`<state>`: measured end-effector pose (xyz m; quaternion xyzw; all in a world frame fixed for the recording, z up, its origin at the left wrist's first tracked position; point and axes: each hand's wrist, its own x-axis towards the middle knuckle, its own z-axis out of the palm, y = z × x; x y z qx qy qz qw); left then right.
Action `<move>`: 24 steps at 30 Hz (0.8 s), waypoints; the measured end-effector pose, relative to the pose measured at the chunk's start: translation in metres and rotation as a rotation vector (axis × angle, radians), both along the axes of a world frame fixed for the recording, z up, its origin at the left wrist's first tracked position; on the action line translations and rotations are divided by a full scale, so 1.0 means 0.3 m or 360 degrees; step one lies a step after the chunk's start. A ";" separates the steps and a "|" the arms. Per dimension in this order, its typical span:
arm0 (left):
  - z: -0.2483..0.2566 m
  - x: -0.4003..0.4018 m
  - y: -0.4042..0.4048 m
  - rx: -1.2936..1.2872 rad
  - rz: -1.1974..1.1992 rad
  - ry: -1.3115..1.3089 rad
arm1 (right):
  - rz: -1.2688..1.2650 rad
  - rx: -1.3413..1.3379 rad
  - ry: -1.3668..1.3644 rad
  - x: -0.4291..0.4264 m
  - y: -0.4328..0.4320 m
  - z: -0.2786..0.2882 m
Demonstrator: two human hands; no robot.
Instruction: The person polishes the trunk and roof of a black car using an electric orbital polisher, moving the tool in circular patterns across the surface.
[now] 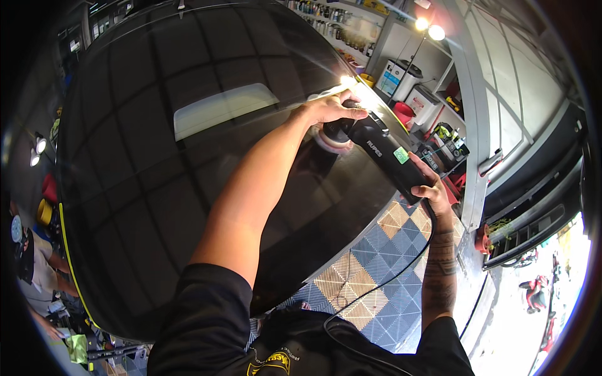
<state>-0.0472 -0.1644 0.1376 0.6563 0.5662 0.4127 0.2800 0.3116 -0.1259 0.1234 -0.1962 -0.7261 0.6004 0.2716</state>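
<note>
My left hand (331,108) grips the head end of a black Rupes polisher (383,145). Around the tool's rear body, near the cord, my right hand (432,188) is closed. Under the polisher's head, a round polishing pad (333,143) rests against a glossy black car panel (141,202). A power cord (397,275) leaves the rear end and loops down past my chest. A pale elongated patch (225,110) shows on the panel; whether it is a reflection or a part, I cannot tell. Yellow masking tape (394,117) lines the panel's far right edge.
Patterned floor tiles (362,282) lie below the panel's near edge. A lit work lamp (430,29) stands at the upper right, near bottle-filled shelves (329,23) and a red bucket (403,112). Another person (42,268) is across the car at left. A potted plant (484,237) is at right.
</note>
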 end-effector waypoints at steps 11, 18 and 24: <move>-0.058 -0.028 0.073 0.0170 -0.0034 0.0077 | 0.0010 0.0024 0.0053 -0.007 -0.006 -0.016; -0.057 -0.011 0.064 0.0157 -0.0012 0.0025 | -0.0024 -0.0001 0.0053 -0.004 -0.023 -0.003; -0.058 -0.010 0.054 0.0099 -0.0026 -0.0047 | -0.0019 -0.0054 0.0055 -0.008 -0.031 -0.004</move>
